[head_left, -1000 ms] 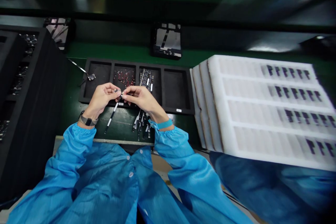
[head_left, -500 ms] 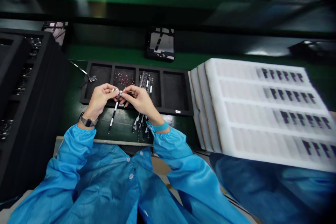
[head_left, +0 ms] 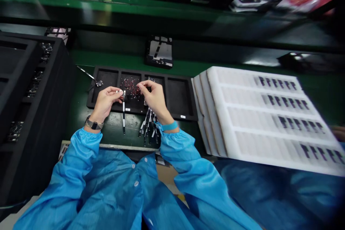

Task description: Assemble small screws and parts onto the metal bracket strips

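My left hand [head_left: 105,99] pinches the top end of a thin black flex strip [head_left: 124,113] with white patches, which hangs straight down over the green bench. My right hand [head_left: 153,95] reaches with pinched fingertips over the black tray's [head_left: 178,95] compartment of small red parts [head_left: 128,85]; what it holds, if anything, is too small to make out. Under my right wrist lies a heap of similar flex strips [head_left: 148,125]. Another tray compartment with dark parts sits partly hidden behind my right hand.
A stack of white foam trays [head_left: 258,115] with rows of small black parts stands at the right. Tall black trays [head_left: 29,90] stack up at the left. A loose flex strip [head_left: 90,76] lies left of the tray. A dark framed panel [head_left: 159,52] sits behind.
My right hand has let go of the strip and moved up to the red-parts compartment. The strip now hangs vertically from my left hand. The view has shifted down slightly.
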Demonstrator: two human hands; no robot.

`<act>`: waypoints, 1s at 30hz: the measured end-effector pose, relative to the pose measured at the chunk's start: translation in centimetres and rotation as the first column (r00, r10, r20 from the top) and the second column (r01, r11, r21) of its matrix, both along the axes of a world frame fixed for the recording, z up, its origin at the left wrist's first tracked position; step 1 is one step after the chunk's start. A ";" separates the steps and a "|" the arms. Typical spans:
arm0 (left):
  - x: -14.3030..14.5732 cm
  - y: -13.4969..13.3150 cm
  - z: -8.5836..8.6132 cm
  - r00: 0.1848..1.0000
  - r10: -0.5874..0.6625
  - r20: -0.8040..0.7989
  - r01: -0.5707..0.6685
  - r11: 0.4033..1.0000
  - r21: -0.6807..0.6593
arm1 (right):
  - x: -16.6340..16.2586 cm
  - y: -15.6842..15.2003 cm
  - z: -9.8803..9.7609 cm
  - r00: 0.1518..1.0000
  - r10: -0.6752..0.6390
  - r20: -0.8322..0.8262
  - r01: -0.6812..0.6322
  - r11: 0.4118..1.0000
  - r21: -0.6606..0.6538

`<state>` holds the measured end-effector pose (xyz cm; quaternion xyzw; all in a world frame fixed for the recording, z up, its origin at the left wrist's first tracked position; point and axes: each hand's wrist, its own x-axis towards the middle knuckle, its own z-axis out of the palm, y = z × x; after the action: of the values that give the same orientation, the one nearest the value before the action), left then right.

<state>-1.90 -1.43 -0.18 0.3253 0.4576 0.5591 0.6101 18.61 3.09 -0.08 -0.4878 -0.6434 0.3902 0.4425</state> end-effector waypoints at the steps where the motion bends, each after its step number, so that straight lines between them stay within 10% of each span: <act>1: -0.2 0.1 -0.1 1.000 0.011 0.013 -0.011 1.000 -0.003 | 0.2 0.8 0.3 0.998 0.019 0.053 -0.020 1.000 0.005; 14: -3.3 1.3 -0.6 0.940 0.263 0.218 -0.254 0.965 -0.068 | -7.5 9.6 0.9 0.742 0.150 0.654 -0.020 0.979 -0.202; 30: -2.9 0.9 -0.2 0.940 0.231 0.251 -0.222 0.973 -0.064 | -4.8 7.9 0.5 0.891 0.088 0.446 -0.094 0.996 -0.008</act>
<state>-4.82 -0.55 -0.37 0.1845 0.4187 0.6549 0.6014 13.78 10.99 0.39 -0.5306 -0.7523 0.2841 0.2680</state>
